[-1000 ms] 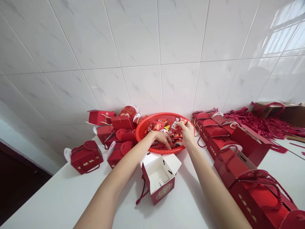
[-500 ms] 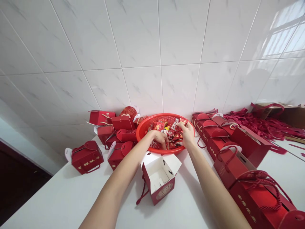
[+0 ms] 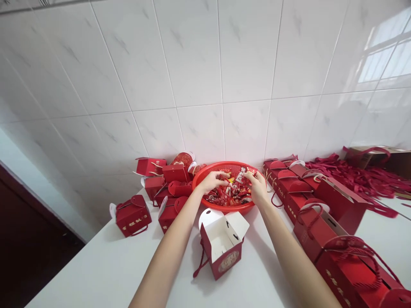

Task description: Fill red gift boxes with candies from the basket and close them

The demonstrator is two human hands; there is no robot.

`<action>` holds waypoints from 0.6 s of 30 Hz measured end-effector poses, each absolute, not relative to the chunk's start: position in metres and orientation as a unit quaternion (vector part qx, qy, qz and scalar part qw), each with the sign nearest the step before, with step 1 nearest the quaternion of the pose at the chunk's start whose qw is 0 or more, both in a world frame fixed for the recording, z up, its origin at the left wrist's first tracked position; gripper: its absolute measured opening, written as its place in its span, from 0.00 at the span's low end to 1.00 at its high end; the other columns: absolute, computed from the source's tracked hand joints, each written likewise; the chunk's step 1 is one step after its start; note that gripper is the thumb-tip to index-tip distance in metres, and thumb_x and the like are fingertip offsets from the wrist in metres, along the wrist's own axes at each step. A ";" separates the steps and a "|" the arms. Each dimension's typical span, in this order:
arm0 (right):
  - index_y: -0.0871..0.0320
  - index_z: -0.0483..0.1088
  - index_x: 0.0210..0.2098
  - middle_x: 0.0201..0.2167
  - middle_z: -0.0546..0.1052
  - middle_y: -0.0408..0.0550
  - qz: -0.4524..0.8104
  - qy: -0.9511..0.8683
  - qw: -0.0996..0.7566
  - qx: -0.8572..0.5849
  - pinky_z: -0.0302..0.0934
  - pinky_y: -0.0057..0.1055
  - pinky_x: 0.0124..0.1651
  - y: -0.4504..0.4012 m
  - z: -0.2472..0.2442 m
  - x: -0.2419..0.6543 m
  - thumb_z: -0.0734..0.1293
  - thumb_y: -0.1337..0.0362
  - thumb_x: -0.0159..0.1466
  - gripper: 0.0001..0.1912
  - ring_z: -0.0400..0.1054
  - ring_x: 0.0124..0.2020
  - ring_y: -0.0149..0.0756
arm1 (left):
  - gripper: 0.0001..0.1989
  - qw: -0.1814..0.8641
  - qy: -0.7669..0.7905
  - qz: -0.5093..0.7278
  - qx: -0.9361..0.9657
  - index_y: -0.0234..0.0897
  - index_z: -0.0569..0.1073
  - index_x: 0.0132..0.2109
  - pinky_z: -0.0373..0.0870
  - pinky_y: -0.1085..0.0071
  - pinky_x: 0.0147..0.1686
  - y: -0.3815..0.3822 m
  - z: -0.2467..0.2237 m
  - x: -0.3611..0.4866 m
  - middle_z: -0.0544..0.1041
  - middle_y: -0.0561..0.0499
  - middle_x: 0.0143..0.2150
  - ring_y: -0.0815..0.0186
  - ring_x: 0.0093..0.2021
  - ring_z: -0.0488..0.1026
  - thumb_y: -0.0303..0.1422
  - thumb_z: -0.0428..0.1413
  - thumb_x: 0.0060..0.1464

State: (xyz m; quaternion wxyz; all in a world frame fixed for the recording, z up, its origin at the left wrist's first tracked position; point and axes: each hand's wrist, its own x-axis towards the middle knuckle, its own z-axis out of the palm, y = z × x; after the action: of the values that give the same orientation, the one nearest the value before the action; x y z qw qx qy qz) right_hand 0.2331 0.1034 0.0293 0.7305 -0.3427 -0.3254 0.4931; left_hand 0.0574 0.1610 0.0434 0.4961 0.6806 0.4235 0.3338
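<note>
Wrapped sweets lie heaped in the red plastic basket, far middle of the counter. My right hand pinches a red-and-white packet at the basket's right side. My left hand is over the left of the heap, fingers half curled; I cannot tell whether anything is between them.

Handling, my estimate: each sweet light, its film wrapper slick and crinkly, contents possibly brittle. I favour a soft fingertip pinch on a sealed edge or wrapper end, no squeeze across the middle.

Near side, just before the basket: open red gift box, thin card, likely light and easily creased. I would steady it by its side walls, not the raised flaps.
</note>
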 end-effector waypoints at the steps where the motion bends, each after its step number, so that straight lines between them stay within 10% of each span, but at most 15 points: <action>1: 0.57 0.72 0.30 0.27 0.78 0.42 0.495 -0.335 0.726 -0.341 0.66 0.30 0.30 0.102 0.031 0.233 0.75 0.60 0.43 0.16 0.72 0.29 0.37 | 0.20 0.509 0.417 0.356 0.664 0.34 0.78 0.44 0.72 0.70 0.40 0.155 0.045 0.056 0.79 0.46 0.45 0.65 0.40 0.76 0.31 0.70 0.41; 9: 0.57 0.73 0.29 0.27 0.77 0.41 0.511 -0.359 0.706 -0.334 0.66 0.29 0.30 0.079 0.061 0.241 0.76 0.61 0.41 0.16 0.71 0.28 0.34 | 0.29 0.479 0.374 0.341 0.717 0.35 0.76 0.55 0.73 0.67 0.43 0.082 0.072 0.033 0.77 0.48 0.43 0.67 0.36 0.76 0.37 0.68 0.45; 18: 0.59 0.77 0.36 0.32 0.79 0.46 0.526 -0.516 0.613 -0.286 0.68 0.35 0.39 0.018 0.099 0.240 0.78 0.61 0.47 0.18 0.74 0.35 0.40 | 0.35 0.365 0.391 0.130 0.835 0.43 0.71 0.62 0.64 0.62 0.59 0.011 0.093 0.016 0.71 0.47 0.63 0.54 0.62 0.67 0.32 0.65 0.45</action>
State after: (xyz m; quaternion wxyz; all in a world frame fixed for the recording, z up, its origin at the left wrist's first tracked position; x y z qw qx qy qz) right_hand 0.2402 0.0176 0.0988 0.6130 -0.2857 -0.5158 0.5259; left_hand 0.0158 0.0111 0.0925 0.3650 0.8349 0.3910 0.1299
